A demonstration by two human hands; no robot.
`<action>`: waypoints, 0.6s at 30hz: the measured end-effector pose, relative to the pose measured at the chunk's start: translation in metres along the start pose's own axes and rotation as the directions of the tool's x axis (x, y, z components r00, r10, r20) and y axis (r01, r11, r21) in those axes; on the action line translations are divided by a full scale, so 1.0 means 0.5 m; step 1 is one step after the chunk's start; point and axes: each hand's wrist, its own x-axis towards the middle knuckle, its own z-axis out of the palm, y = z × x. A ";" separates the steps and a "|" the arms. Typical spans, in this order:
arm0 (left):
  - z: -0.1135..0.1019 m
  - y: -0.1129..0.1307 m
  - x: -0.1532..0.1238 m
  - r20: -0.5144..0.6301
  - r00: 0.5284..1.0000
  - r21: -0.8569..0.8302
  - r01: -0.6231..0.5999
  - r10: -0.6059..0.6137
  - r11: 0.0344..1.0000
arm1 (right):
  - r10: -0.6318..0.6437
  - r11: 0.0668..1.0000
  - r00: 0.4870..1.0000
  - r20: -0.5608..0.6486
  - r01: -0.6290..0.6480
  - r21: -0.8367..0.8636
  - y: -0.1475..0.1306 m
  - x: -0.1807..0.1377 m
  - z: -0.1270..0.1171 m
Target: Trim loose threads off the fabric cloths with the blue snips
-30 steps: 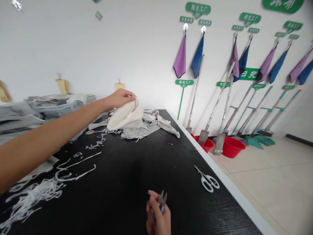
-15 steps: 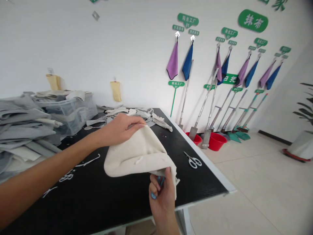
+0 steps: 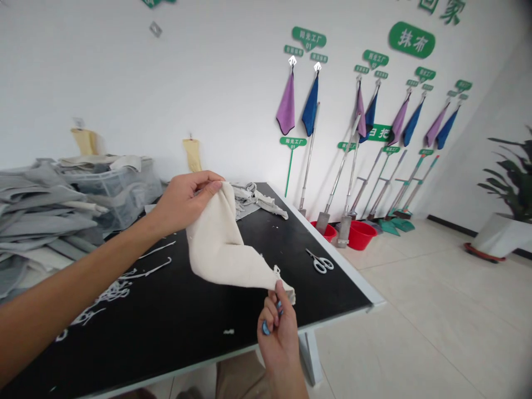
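A soft cream cloth piece (image 3: pixel 224 249) is stretched between my two hands over the black table. My left hand (image 3: pixel 187 199) pinches its upper corner between thumb and fingers. At the lower right, my right hand (image 3: pixel 280 327) grips the cloth's narrow, frayed end. Tucked in that same hand is a small tool with blue handles (image 3: pixel 266 328); its working end is hidden. Some loose threads stick out by the right fingertips. To the right of the cloth, a pair of white-handled scissors (image 3: pixel 320 260) lies on the table.
On the left, grey and cream cloths (image 3: pixel 45 216) are piled beside a clear plastic bin (image 3: pixel 112 191). White thread scraps (image 3: pixel 112 291) lie on the black table (image 3: pixel 187 343). More cloth pieces (image 3: pixel 266 204) sit at its far edge. Mops and red buckets (image 3: pixel 361 235) stand along the wall.
My left hand has moved left and slightly up, and the cloth is drawn out longer and twisted, its folded edge turned out of view. The view has shifted slightly right.
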 end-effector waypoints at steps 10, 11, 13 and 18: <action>0.017 -0.185 0.033 -0.133 0.906 -0.225 0.367 -0.402 0.903 | -0.192 0.951 0.981 0.015 0.190 -0.245 0.022 0.024 -0.011; 0.017 -0.202 0.026 -0.084 0.906 -0.214 0.391 -0.416 0.895 | -0.221 0.934 0.975 0.025 0.219 -0.281 0.025 0.029 -0.012; 0.012 -0.232 0.009 0.018 0.902 -0.173 0.427 -0.430 0.888 | -0.265 0.902 0.963 0.040 0.262 -0.343 0.026 0.040 -0.015; -0.005 -0.282 -0.036 0.211 0.868 0.007 0.459 -0.450 0.889 | -0.281 0.863 0.959 0.035 0.268 -0.429 0.022 0.070 -0.026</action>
